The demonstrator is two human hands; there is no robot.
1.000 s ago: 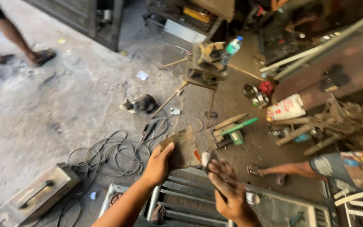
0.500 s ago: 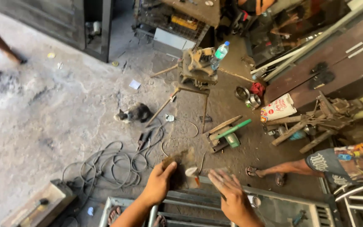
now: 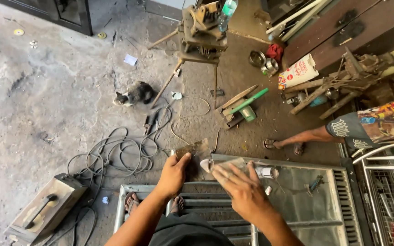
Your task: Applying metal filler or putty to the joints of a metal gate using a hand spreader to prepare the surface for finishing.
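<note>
My left hand [image 3: 174, 174] grips the near edge of a flat rusty brown sheet [image 3: 196, 150] that rests on the corner of a grey metal gate frame [image 3: 306, 205] lying on the floor. My right hand [image 3: 245, 193] lies flat beside it, its fingers spread and pressing on a dull grey piece [image 3: 235, 164] on the frame. A small white lump [image 3: 204, 164] sits between the two hands. A short white cylinder [image 3: 266, 172] lies on the frame just right of my right hand. My sandalled feet [image 3: 132, 200] show under my arms.
A cat [image 3: 133, 94] lies on the concrete near tangled cables [image 3: 115, 152]. A boxy welding machine [image 3: 46, 209] sits at bottom left. A tripod vise stand [image 3: 201, 32], a green-handled tool [image 3: 249, 101], a white bag [image 3: 297, 70] and scrap lie beyond. Another person's leg [image 3: 297, 136] stands at right.
The view has dropped and moved closer to the gate frame. My right hand has flattened onto the frame with fingers spread. My left hand still holds the brown sheet.
</note>
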